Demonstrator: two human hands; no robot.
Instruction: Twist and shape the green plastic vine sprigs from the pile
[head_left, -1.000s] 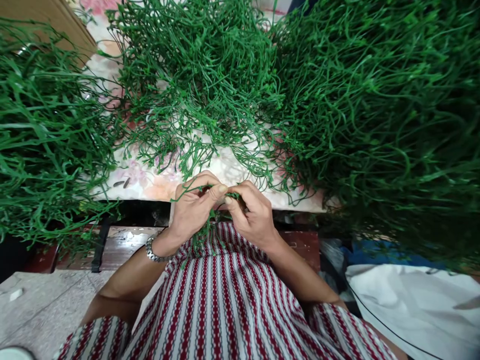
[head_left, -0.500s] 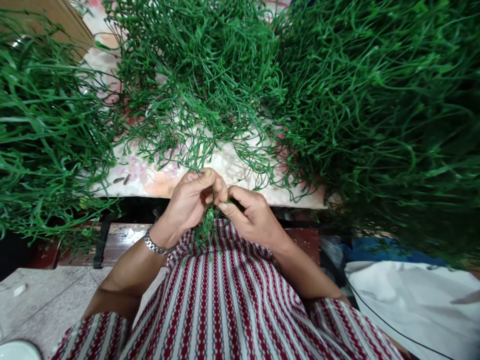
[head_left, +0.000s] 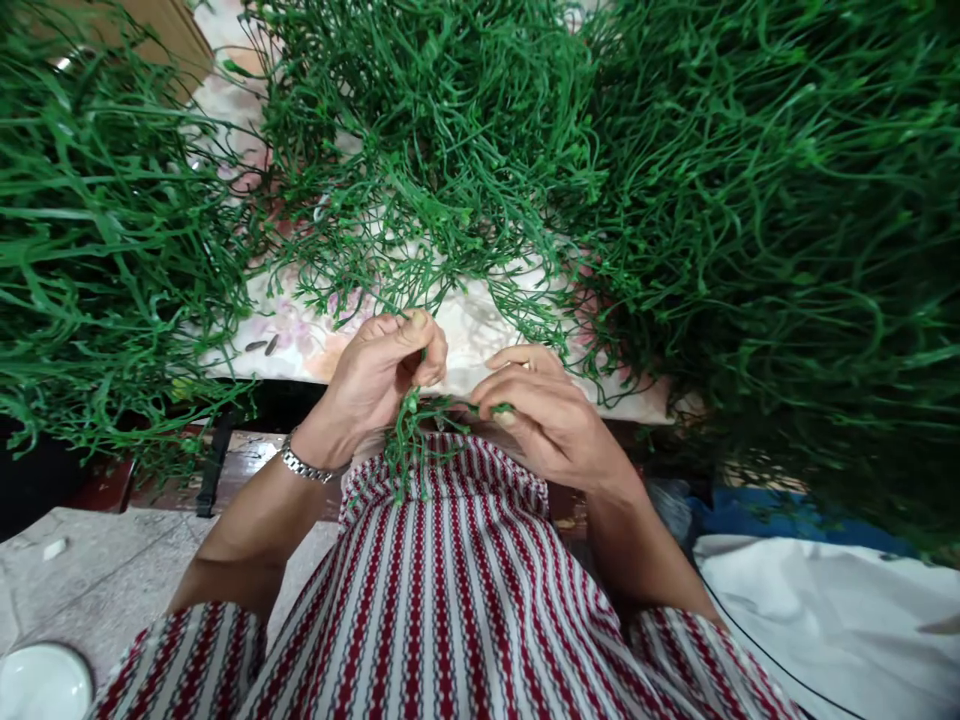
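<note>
Pinching grn sprigs (head_left: pixel 407 440): L hand (head_left: pixel 375 375), R hand (head_left: pixel 551 415); wht dish (head_left: pixel 45 682) on flr (head_left: pixel 135 565).

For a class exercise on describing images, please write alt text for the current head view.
A person's left hand and right hand hold thin green stems in front of a red-and-white striped garment. Beyond, large heaps of similar greenery lie on a floral-patterned surface.

Hands (head_left: pixel 544 415) now farther apart
</note>
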